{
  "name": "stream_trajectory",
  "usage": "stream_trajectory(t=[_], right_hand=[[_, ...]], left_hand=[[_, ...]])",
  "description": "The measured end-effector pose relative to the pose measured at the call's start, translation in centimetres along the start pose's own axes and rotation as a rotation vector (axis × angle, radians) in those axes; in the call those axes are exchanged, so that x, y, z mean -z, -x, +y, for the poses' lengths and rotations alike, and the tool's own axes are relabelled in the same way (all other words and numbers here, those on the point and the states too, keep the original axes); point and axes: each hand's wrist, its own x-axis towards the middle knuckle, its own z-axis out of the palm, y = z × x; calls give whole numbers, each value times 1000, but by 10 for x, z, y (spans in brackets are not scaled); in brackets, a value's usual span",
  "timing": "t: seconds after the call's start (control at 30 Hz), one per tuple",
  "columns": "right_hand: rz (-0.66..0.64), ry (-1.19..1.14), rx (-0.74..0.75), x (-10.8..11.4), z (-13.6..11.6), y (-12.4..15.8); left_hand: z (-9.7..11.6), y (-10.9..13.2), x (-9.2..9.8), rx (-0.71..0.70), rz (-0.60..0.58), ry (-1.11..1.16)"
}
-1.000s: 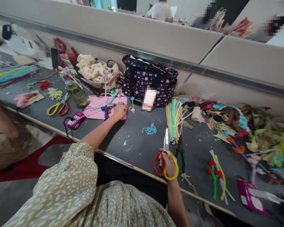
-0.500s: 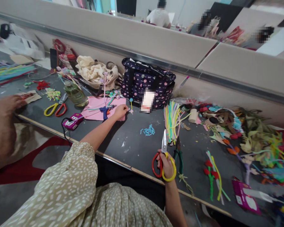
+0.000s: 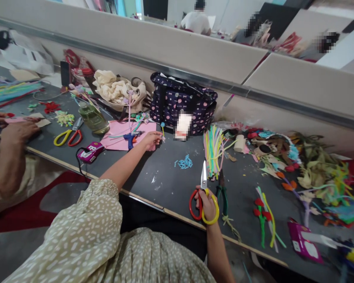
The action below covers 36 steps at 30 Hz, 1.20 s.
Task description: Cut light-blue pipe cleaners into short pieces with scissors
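Observation:
My left hand [image 3: 153, 140] reaches over the right edge of a pink sheet [image 3: 113, 135]. Its fingers are pinched together at a small pale piece [image 3: 163, 139] on the table; whether they grip it is hard to see. A blue glue gun [image 3: 130, 139] lies on the sheet, left of that hand. Right beside the fingers is a small blue-topped stick [image 3: 163, 127]. My right hand [image 3: 208, 204] holds scissors [image 3: 204, 180] with one red and one yellow handle, blades nearly together and pointing away from me. Short blue cut pieces [image 3: 184, 162] lie between my hands.
A bundle of coloured pipe cleaners [image 3: 214, 151] and green-handled pliers [image 3: 222, 196] lie by the scissors. Behind stands a dotted bag [image 3: 183, 98]. A bottle [image 3: 93, 118] and other scissors [image 3: 68, 137] are left. Another person's hand [image 3: 25, 129] works at far left.
My left hand has shifted slightly right, up to the small pale piece. My right hand stays put with the scissors. The neighbour's hands at the left have moved, and a second one now shows.

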Motion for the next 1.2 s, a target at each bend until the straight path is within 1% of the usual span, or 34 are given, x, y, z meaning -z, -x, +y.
stream_trajectory(t=[0.1, 0.17, 0.2, 0.27, 0.33, 0.4, 0.5, 0.6, 0.7, 0.77, 0.83, 0.87, 0.93, 1.0, 1.03, 1.07, 1.13, 1.2], right_hand=[[-25, 40, -34, 1, -3, -4], [-51, 143, -9, 2, -6, -8], [-74, 229, 30, 2, -9, -10], [-126, 462, 164, -1, -15, -15], [-164, 723, 324, -9, -21, -20], [-179, 951, 422, -21, -28, -26], [-240, 1181, 442, -41, -36, -32], [-335, 1328, 452, -57, -43, -34], [-397, 1418, 446, -64, -51, -33], [-456, 1456, 415, -67, -60, -33], [-512, 1449, 376, -71, -72, -37], [-516, 1415, 368, -75, -78, -43], [-460, 1269, 391, -89, -89, -60], [-387, 1033, 421, -109, -93, -86], [-342, 900, 414, -120, -93, -101], [-290, 757, 383, -132, -92, -116], [-241, 430, 217, -157, -87, -144], [-246, 334, 169, -178, -83, -164]], left_hand=[[0, 5, -2, 25, -16, 63], [-1, 7, -2, 24, -19, 97], [-2, 9, -1, 17, -20, 113], [-5, 11, 0, -5, -23, 142], [-8, 15, 2, -27, -24, 165], [-12, 19, 3, -47, -22, 180], [-16, 24, 6, -76, -15, 230], [-20, 27, 8, -114, 4, 280], [-24, 28, 8, -149, 30, 249], [-27, 29, 8, -142, 48, 201], [-30, 28, 7, -136, 71, 162], [-31, 28, 6, -146, 74, 154], [-33, 26, 6, -188, 66, 154], [-34, 23, 6, -242, 54, 160], [-35, 21, 7, -266, 52, 161], [-36, 20, 8, -286, 51, 162], [-37, 17, 10, -311, 53, 166], [-38, 15, 12, -319, 53, 147]])
